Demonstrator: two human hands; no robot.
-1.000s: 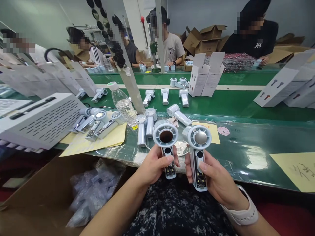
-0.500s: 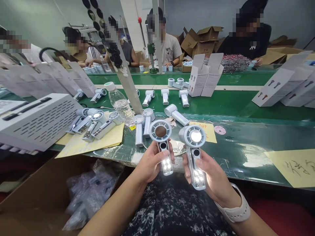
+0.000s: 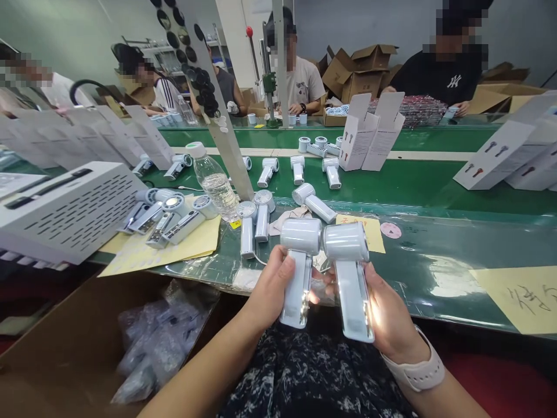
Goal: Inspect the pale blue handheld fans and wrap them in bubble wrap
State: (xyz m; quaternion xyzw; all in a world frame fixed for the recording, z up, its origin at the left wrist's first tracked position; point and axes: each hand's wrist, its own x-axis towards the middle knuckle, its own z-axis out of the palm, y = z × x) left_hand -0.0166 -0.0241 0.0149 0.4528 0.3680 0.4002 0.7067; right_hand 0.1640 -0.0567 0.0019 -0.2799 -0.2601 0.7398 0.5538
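Observation:
My left hand [image 3: 273,284] is closed round the handle of a pale blue handheld fan [image 3: 296,287], and my right hand [image 3: 389,313] grips a second handheld fan [image 3: 353,296] beside it. Both are upright, heads close together at the top, with their smooth sides towards me. Light from their handles shines on my fingers. Just beyond, two more fans [image 3: 248,232] stand to the left on the bench, and another fan [image 3: 314,203] lies on its side. A cloth [image 3: 289,216] is partly hidden behind the held fans.
Several fans [image 3: 174,217] lie on yellow paper by a white slotted machine [image 3: 82,209]. A water bottle [image 3: 215,183] leans near a metal post [image 3: 237,168]. White boxes [image 3: 383,133] and more fans stand on the green belt [image 3: 409,186]. Below left, a carton [image 3: 65,342] holds bagged items. Co-workers sit opposite.
Both fans have turned in my hands, from their lit, round-grilled sides to their smooth sides. Their heads have come closer together.

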